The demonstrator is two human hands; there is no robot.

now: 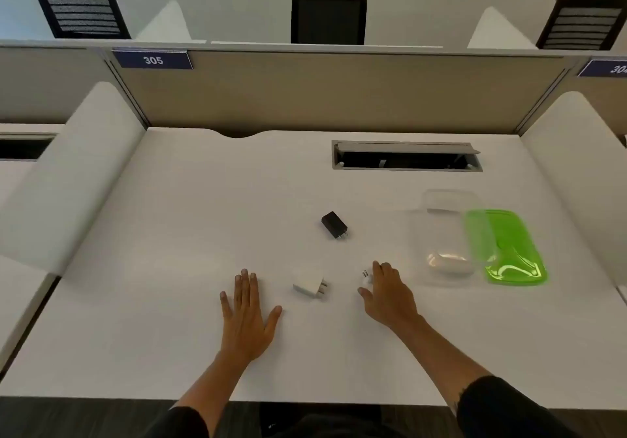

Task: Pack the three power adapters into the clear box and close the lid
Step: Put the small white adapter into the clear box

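A black power adapter (334,224) lies mid-desk with its prongs pointing right and toward me. Closer to me, a white adapter (310,284) rests between my hands. My right hand (390,293) curls over a second white adapter (366,278), whose prongs poke out at my fingertips; most of it is hidden. Flat on the desk to the left lies my left hand (249,312), fingers spread and holding nothing. The clear box (444,234) stands open at the right, with its green lid (507,247) lying beside it.
The white desk (169,268) has a cable slot (407,156) at the back and a beige partition behind it. White side dividers flank the desk on both sides. Black chairs stand beyond the partition.
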